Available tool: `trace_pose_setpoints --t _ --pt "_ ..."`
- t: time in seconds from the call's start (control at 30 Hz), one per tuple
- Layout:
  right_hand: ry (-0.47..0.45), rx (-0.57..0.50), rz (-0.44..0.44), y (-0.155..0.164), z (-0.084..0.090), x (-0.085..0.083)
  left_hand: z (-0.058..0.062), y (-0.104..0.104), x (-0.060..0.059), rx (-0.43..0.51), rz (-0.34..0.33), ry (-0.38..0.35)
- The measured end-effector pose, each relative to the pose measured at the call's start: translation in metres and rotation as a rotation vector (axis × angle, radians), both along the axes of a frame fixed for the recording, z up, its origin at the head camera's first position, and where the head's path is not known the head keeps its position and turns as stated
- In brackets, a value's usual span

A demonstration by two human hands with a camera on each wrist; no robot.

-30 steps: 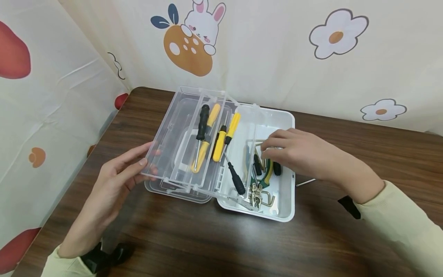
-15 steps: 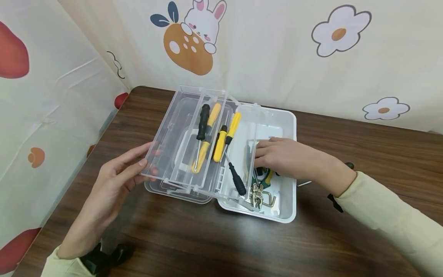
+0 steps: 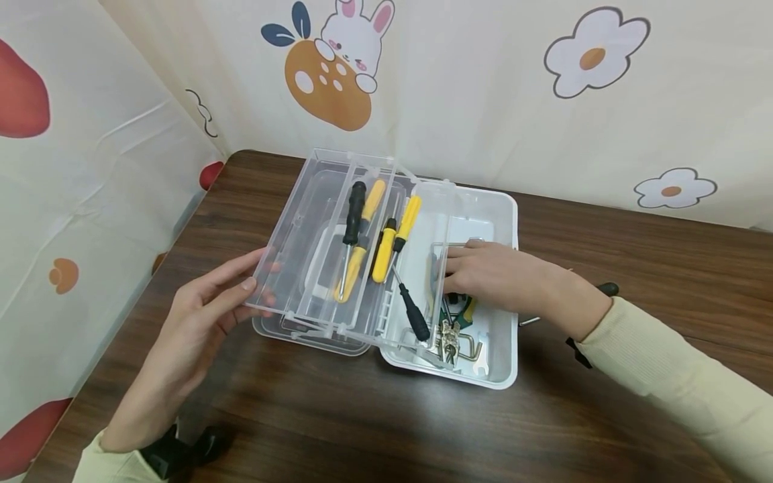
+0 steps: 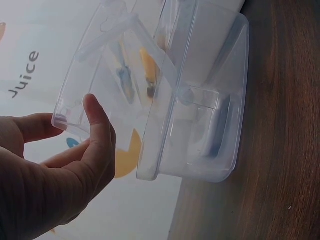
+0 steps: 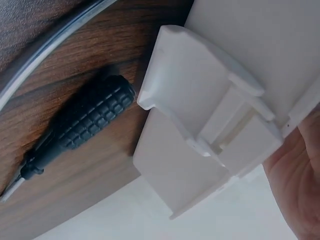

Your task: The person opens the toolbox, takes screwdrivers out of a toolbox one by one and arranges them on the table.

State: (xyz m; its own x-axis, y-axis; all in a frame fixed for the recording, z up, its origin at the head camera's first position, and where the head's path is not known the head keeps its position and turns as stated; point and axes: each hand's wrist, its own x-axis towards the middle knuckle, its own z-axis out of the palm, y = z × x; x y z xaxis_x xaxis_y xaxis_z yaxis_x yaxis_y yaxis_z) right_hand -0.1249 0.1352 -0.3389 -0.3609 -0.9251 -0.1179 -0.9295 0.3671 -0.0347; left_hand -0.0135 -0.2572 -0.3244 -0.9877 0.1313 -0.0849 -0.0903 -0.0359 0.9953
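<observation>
My left hand (image 3: 256, 285) pinches the near-left edge of a clear fold-out tray (image 3: 314, 221), thumb on top and fingers beneath; the left wrist view shows the thumb (image 4: 97, 120) on that tray (image 4: 125, 75). Black-and-yellow screwdrivers (image 3: 368, 235) lie in the tray. My right hand (image 3: 453, 265) reaches palm down into the white box (image 3: 504, 221), fingers over green-handled pliers (image 3: 466, 310) beside a thin metal key (image 3: 461, 243). Whether it grips anything is hidden.
A black-handled screwdriver (image 3: 606, 288) lies on the brown table right of the box, also seen as a ribbed handle (image 5: 90, 120) beside the box's white latch (image 5: 200, 115). Hex keys (image 3: 468, 349) sit at the box's front. Patterned curtains close off the back and left.
My right hand has dropped lower into the white box and slid left toward the tray's edge. The left hand and tray have stayed still.
</observation>
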Motion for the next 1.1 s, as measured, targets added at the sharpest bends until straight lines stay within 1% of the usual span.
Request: trace_pose_setpoints --t 0.2,0.43,0.73,0.83,0.97,1.1 --pt "0.051 0.031 0.001 0.002 0.010 0.002 0.000 0.001 0.000 0.008 0.007 0.000" --pt "0.070 -0.027 -0.023 0.010 0.016 0.005 0.000 0.001 0.000 0.019 0.004 0.000" --pt "0.141 -0.025 -0.072 0.023 0.029 0.012 -0.001 0.002 -0.001 0.034 0.002 0.003" --pt "0.163 -0.048 -0.086 0.030 0.033 0.015 -0.001 0.002 -0.001 0.036 0.004 0.005" --pt "0.187 -0.106 -0.108 0.042 0.037 0.017 -0.001 0.002 -0.001 0.039 0.006 0.010" --pt "0.191 -0.163 -0.129 0.056 0.040 0.018 -0.001 0.002 -0.001 0.041 0.009 0.011"
